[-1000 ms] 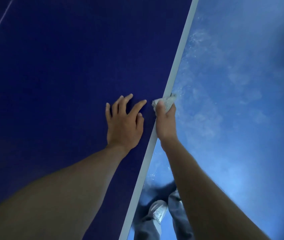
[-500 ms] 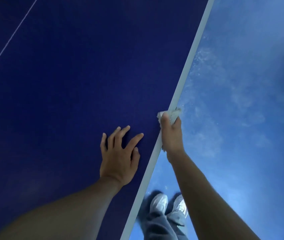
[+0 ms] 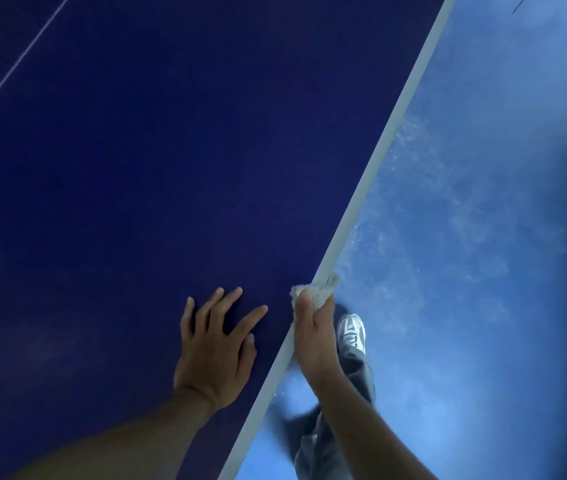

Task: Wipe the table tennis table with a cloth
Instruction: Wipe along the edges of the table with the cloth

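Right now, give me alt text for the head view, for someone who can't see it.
The right hand grips a pale cloth against the white edge of a dark blue table tennis table, while the left hand rests flat on the tabletop beside it. Past the edge are a white shoe and a scuffed blue floor.

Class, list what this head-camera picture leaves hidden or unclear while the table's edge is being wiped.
1. Cloth: head view, mostly hidden inside the right hand's grip. Only a crumpled end shows, so its full shape is unknown.
2. Table: head view, its net, ends and legs are cut off by the frame.
3. Feet: head view, one shoe shows. The right forearm covers where the other would be.
4. Dirt on the table: too dark to tell.
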